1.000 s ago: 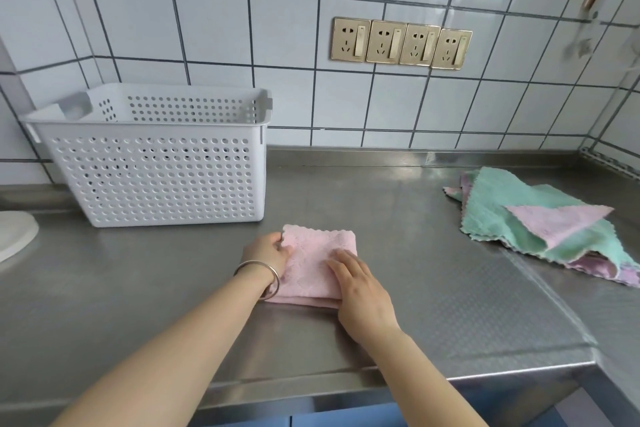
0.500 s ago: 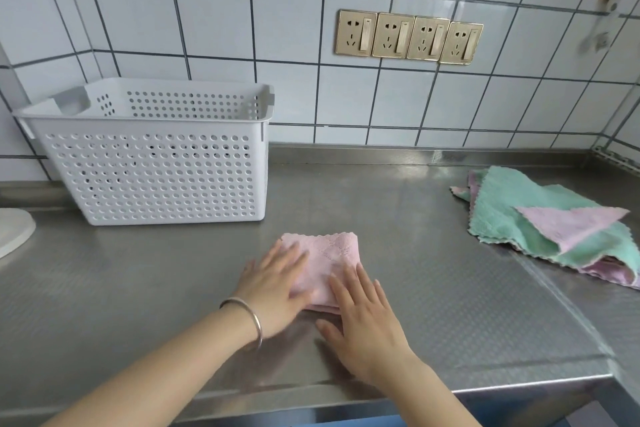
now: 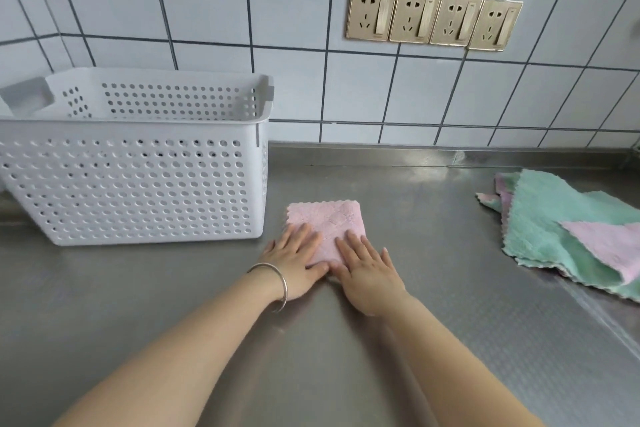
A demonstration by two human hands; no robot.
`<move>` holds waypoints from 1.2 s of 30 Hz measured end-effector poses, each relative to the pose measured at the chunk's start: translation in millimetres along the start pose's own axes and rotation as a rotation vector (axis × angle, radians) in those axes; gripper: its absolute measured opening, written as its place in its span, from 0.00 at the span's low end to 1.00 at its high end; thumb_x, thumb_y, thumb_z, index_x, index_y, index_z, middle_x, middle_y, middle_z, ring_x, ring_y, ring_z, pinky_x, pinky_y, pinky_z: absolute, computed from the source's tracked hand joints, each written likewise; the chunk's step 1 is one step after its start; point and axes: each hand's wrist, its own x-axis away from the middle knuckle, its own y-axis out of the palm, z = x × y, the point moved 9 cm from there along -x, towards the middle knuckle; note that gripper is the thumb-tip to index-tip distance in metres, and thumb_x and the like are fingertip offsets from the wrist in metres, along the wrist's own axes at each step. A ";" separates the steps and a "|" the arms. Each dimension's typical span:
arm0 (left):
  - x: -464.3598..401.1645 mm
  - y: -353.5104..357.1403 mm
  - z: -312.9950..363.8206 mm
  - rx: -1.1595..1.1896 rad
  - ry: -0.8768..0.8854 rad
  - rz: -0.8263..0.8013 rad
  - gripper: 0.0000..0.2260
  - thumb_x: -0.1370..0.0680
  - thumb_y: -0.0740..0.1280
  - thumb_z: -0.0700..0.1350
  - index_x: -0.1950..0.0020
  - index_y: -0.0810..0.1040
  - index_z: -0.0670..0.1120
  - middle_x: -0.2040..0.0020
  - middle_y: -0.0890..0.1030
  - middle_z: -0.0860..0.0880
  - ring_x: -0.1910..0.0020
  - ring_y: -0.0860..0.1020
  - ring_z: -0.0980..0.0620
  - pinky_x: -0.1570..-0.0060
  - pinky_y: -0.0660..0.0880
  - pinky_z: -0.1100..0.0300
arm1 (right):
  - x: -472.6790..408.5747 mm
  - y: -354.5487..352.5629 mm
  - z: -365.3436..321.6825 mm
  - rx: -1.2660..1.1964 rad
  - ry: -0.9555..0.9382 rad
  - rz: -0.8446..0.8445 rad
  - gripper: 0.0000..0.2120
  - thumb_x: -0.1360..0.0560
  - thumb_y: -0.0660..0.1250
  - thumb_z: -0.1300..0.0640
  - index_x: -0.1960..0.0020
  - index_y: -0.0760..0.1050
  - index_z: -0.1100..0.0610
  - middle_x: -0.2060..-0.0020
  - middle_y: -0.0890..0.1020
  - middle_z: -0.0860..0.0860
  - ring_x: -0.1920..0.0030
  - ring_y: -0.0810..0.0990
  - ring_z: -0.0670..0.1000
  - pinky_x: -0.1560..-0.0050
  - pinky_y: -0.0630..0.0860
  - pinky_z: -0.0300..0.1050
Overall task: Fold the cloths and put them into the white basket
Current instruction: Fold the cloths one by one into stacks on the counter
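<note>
Left hand [image 3: 297,260]: flat on the near left part of the folded pink cloth [image 3: 329,222], fingers straight and slightly spread; a metal bangle [image 3: 277,282] on the wrist.
Right hand [image 3: 369,269]: flat on the cloth's near right part, fingers straight, slightly apart.
Folded pink cloth: on the steel counter [image 3: 346,357], just right of the white basket [image 3: 138,170].
Unfolded cloths [image 3: 568,232]: green and pink pile, far right, well apart.

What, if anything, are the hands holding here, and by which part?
Nothing is gripped. The left hand and right hand lie flat, fingers straight, pressing on the near half of the folded pink cloth.
</note>
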 end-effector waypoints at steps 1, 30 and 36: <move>-11.7 -4.9 -2.1 0.004 -0.008 0.003 0.28 0.21 0.47 0.60 0.24 0.42 0.55 0.23 0.38 0.55 0.24 0.37 0.52 0.26 0.41 0.50 | -12.8 -2.7 0.6 -0.001 0.011 0.004 0.28 0.20 0.42 0.41 0.23 0.43 0.49 0.23 0.41 0.46 0.24 0.39 0.47 0.25 0.38 0.53; -69.2 -77.6 165.4 0.213 0.214 0.310 0.20 0.23 0.63 0.49 0.32 0.69 0.48 0.30 0.69 0.48 0.30 0.65 0.47 0.32 0.61 0.56 | 70.7 -146.4 239.7 -0.073 0.379 0.554 0.23 0.30 0.59 0.66 0.38 0.74 0.51 0.40 0.77 0.51 0.37 0.70 0.55 0.42 0.68 0.47; -80.7 -26.5 294.3 0.196 0.442 0.181 0.19 0.22 0.61 0.50 0.32 0.69 0.50 0.31 0.69 0.51 0.30 0.65 0.49 0.32 0.61 0.58 | 106.8 -132.1 307.8 0.597 0.197 0.165 0.22 0.27 0.60 0.63 0.35 0.70 0.53 0.35 0.74 0.50 0.27 0.59 0.53 0.26 0.52 0.51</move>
